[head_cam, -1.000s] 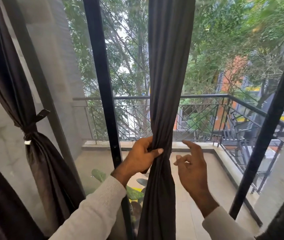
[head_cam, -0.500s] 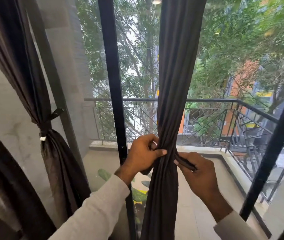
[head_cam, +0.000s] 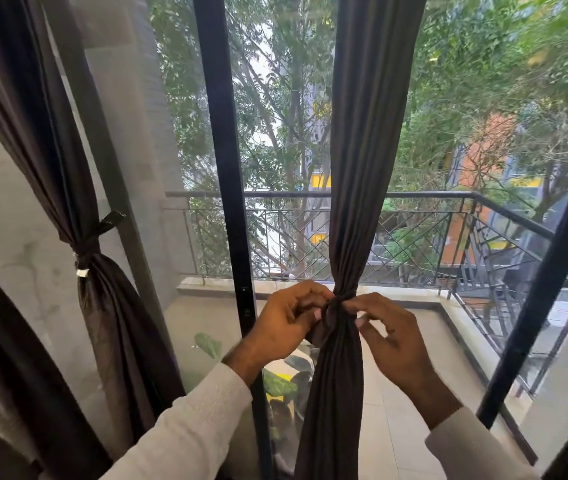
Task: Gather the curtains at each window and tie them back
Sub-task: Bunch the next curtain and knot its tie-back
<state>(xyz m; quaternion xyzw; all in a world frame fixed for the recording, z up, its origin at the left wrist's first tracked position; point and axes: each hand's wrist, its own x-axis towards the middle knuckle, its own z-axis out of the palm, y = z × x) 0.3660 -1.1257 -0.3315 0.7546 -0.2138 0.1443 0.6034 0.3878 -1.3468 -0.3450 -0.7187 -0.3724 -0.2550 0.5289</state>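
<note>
since a second ago the right hand [head_cam: 391, 336] has come in from open air onto the middle curtain [head_cam: 362, 168] and a dark tie [head_cam: 343, 299] now cinches it at railing [head_cam: 448, 195] height, so i judge the wrap done and the fastening under way. left hand [head_cam: 289, 322] sits just left of the cinch, fingers curled and pinching the tie end there; right hand sits just right, fingers bent, tips touching the band. left curtain [head_cam: 68, 168] already hangs tied back against the wall [head_cam: 5, 237].
</note>
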